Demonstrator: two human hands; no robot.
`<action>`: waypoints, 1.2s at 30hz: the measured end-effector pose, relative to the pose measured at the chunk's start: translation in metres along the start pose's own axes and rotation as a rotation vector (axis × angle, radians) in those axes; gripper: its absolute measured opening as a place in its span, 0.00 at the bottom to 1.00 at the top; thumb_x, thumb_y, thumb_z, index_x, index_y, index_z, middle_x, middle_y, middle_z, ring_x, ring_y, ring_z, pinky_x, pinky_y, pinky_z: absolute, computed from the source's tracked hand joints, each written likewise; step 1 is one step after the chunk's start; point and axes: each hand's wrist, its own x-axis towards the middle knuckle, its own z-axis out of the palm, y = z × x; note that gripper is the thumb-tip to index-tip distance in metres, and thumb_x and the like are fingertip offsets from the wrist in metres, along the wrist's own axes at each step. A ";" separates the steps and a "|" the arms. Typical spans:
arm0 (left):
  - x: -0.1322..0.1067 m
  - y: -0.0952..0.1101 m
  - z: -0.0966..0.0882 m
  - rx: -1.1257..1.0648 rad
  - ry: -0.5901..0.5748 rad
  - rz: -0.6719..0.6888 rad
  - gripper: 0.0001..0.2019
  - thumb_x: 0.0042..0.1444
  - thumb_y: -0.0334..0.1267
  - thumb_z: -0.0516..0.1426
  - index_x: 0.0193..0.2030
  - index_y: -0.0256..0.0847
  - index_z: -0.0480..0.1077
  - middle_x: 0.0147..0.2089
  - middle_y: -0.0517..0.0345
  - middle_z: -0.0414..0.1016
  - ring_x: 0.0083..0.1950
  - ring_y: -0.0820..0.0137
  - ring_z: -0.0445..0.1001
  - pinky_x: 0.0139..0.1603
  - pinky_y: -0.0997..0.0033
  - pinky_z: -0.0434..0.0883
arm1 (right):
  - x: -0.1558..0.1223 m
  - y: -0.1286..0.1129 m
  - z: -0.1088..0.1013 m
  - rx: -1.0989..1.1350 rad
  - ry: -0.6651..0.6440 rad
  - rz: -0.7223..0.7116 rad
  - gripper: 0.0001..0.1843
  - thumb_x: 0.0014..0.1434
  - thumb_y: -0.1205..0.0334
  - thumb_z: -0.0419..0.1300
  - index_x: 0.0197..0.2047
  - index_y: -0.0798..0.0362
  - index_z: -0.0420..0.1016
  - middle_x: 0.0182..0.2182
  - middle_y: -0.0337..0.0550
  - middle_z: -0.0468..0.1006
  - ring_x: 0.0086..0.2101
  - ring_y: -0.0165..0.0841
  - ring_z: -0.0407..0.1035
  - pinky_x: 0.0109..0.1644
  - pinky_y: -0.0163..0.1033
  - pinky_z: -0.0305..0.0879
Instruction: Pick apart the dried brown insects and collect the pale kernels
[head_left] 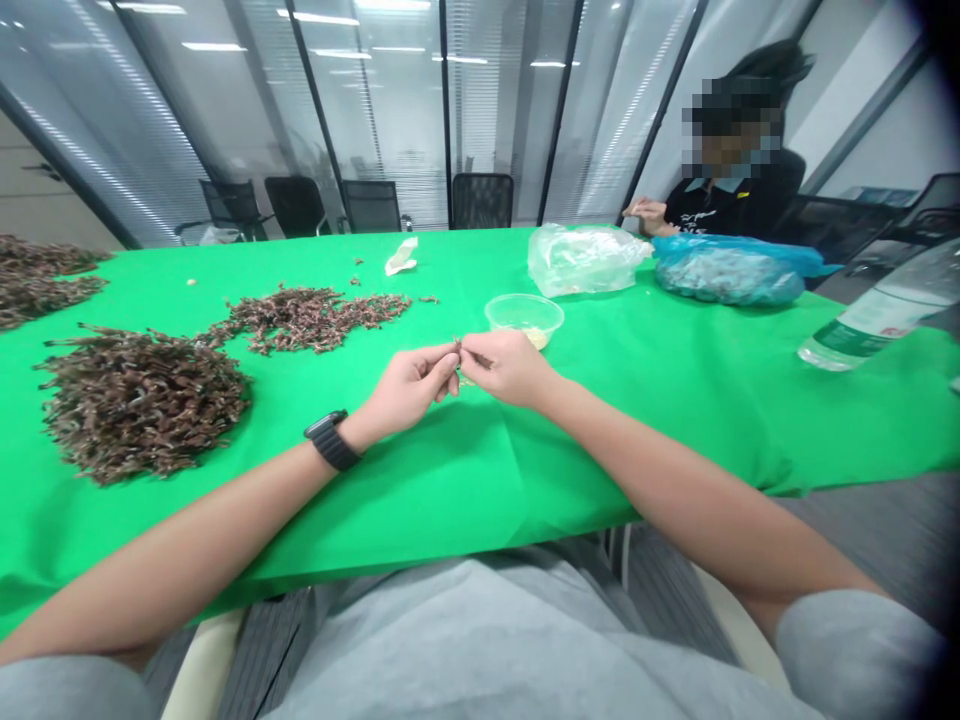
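Observation:
My left hand (409, 388) and my right hand (504, 366) meet above the green table (465, 460), fingertips pinched together on one small brown piece (457, 345). The left wrist wears a black watch (332, 440). Just behind the hands stands a small clear plastic bowl (524, 315) with something pale in it. A big pile of brown pieces (142, 400) lies to the left, and a flatter spread pile (311, 318) lies further back.
Another person (724, 160) sits at the far right corner, hands together. Near that person lie a clear plastic bag (585, 258) and a blue bag (731, 270). A plastic bottle (877, 310) lies at the right edge. More brown piles (37, 280) sit far left. Chairs line the glass wall.

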 end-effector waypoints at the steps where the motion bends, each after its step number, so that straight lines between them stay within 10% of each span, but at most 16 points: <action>1: 0.000 0.000 0.001 0.007 0.003 0.008 0.24 0.67 0.56 0.54 0.46 0.33 0.77 0.26 0.59 0.73 0.24 0.77 0.64 0.26 0.78 0.63 | 0.000 -0.001 0.002 0.032 0.029 0.020 0.16 0.65 0.62 0.53 0.24 0.52 0.61 0.20 0.34 0.63 0.23 0.26 0.55 0.32 0.36 0.48; 16: -0.004 -0.006 -0.001 0.369 0.118 0.195 0.26 0.70 0.50 0.51 0.64 0.31 0.71 0.31 0.57 0.78 0.28 0.75 0.69 0.31 0.78 0.66 | 0.008 -0.028 0.014 0.839 0.134 0.629 0.14 0.59 0.62 0.54 0.22 0.51 0.61 0.17 0.30 0.58 0.18 0.23 0.49 0.22 0.32 0.45; 21: -0.003 -0.006 -0.003 0.473 0.125 0.241 0.27 0.70 0.49 0.51 0.65 0.30 0.70 0.33 0.55 0.80 0.30 0.75 0.73 0.35 0.77 0.69 | 0.012 -0.028 0.005 1.245 -0.081 0.853 0.11 0.57 0.62 0.52 0.23 0.50 0.60 0.16 0.27 0.48 0.17 0.24 0.37 0.19 0.32 0.36; 29: -0.004 -0.003 0.002 0.317 0.173 0.139 0.27 0.70 0.51 0.51 0.65 0.32 0.71 0.29 0.58 0.76 0.25 0.77 0.65 0.28 0.78 0.64 | 0.007 -0.015 0.009 0.486 0.102 0.369 0.14 0.61 0.62 0.52 0.23 0.53 0.65 0.20 0.34 0.62 0.25 0.27 0.56 0.30 0.35 0.50; 36: -0.004 0.000 0.000 0.356 0.169 0.162 0.26 0.70 0.51 0.51 0.64 0.33 0.72 0.29 0.57 0.77 0.27 0.75 0.68 0.30 0.78 0.65 | 0.005 -0.017 0.007 0.440 0.076 0.290 0.18 0.66 0.60 0.50 0.26 0.54 0.70 0.22 0.35 0.63 0.26 0.28 0.56 0.32 0.36 0.52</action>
